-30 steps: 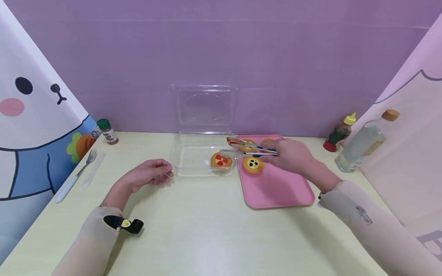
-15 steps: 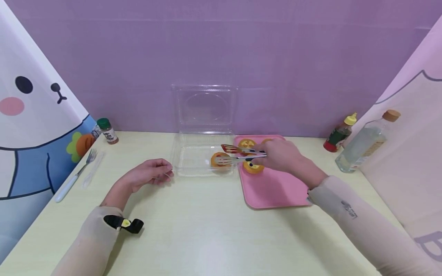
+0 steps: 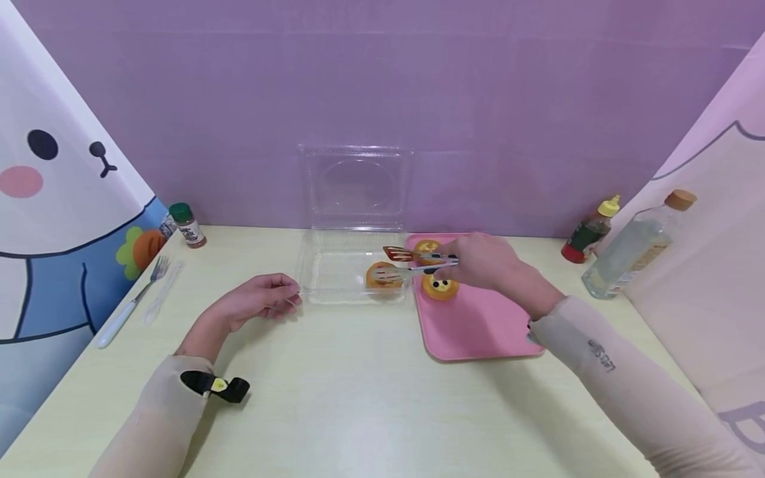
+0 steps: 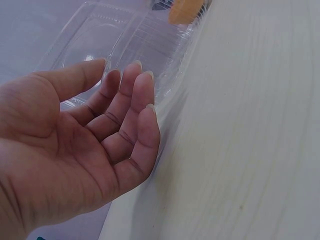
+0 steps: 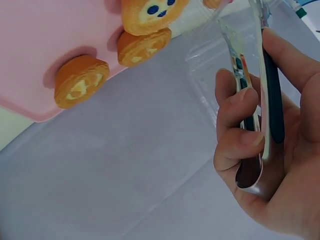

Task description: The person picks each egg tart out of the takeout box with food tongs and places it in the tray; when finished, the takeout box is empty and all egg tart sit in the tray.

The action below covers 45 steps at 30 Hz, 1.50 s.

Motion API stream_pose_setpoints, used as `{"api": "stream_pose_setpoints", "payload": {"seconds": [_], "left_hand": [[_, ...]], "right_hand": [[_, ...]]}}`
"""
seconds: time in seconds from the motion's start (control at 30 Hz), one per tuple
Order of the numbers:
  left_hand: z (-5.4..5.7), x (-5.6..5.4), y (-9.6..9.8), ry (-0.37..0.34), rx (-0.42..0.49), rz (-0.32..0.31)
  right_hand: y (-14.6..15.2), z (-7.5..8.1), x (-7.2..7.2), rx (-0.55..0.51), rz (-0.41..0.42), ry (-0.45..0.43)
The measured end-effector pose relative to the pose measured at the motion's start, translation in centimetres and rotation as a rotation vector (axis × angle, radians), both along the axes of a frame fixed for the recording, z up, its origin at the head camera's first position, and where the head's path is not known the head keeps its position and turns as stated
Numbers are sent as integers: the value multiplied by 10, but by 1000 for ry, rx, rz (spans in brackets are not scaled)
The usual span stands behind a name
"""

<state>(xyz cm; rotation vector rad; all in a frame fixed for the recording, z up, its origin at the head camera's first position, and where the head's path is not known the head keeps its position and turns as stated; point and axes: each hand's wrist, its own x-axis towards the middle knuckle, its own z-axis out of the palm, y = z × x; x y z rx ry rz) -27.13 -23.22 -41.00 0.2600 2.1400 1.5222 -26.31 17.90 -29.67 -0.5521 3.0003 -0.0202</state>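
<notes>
Tongs [image 5: 272, 100], clasped in the right grip [image 3: 485, 261], have edged over the boxed tart [image 3: 382, 285], now within reach, maybe touching; left grip [image 3: 258, 299] loose.

Left fingers [image 4: 145, 132] loosely curled, right fingers [image 5: 233, 111] gripping

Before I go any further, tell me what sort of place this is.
Likely a staged tabletop rather than a working kitchen: a purple backdrop rises behind the table, a cartoon sheet hangs along the left, and tarts sit on a pink tray.
</notes>
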Motion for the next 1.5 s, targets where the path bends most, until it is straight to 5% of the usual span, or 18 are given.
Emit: {"api": "stream_pose_setpoints", "payload": {"seconds": [0.77, 1.5], "left_hand": [[-1, 1, -1, -11, 4, 4], [-1, -1, -1, -6, 5, -2]], "right_hand": [[-25, -1, -2, 159, 20, -26], [-10, -21, -5, -4, 83, 13]]}}
